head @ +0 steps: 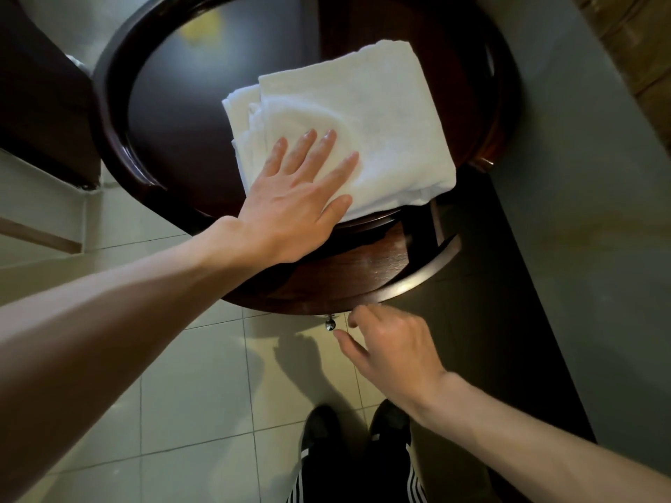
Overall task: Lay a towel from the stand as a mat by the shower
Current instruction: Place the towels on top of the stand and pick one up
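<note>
A folded white towel (366, 118) lies on the round top of a dark wooden stand (170, 114), with its near corner hanging over the rim. My left hand (294, 197) rests flat on the towel's near left part, fingers spread. Below the top, a curved drawer (348, 281) of the stand is pulled out, with a small metal knob (330, 324) at its front. My right hand (388, 353) hovers just right of the knob, fingers apart and holding nothing.
The floor (196, 393) is pale green tile. A grey wall (588, 212) rises on the right behind the stand. A dark cabinet (40, 96) stands at the upper left. My black shoes (326, 433) are at the bottom centre.
</note>
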### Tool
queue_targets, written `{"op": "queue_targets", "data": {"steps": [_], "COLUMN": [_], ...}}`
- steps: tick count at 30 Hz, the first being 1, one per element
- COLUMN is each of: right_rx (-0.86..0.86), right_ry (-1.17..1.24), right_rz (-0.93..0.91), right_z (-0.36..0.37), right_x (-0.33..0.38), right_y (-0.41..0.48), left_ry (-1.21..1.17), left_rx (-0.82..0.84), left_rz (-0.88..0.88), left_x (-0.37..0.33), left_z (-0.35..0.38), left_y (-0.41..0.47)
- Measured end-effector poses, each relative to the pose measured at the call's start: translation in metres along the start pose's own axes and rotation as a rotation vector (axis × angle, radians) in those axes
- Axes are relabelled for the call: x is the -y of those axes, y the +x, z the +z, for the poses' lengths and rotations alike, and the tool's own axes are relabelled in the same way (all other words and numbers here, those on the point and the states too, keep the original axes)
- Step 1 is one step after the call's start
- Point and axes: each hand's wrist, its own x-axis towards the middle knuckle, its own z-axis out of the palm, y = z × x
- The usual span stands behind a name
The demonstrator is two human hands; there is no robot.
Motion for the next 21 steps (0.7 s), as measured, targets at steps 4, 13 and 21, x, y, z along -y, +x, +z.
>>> {"op": "queue_targets", "data": {"steps": [4, 13, 21], "right_rx": [0.108, 0.097, 0.089], "right_ry": [0.043, 0.154, 0.11], "right_rz": [0.132, 0.448, 0.431], "right_z": [0.027, 0.079, 0.075], "right_x": [0.009, 0.028, 0.022], "right_y": [-0.008, 0.0, 0.006], "left_ry": [-0.006, -0.016, -0.016], "left_rx": [-0.009, -0.01, -0.03], "left_rz": [0.003, 0.01, 0.015], "left_x": [0.001, 0.002, 0.001], "left_z": [0.001, 0.001, 0.003], "left_y": [0.0, 0.0, 0.0]}}
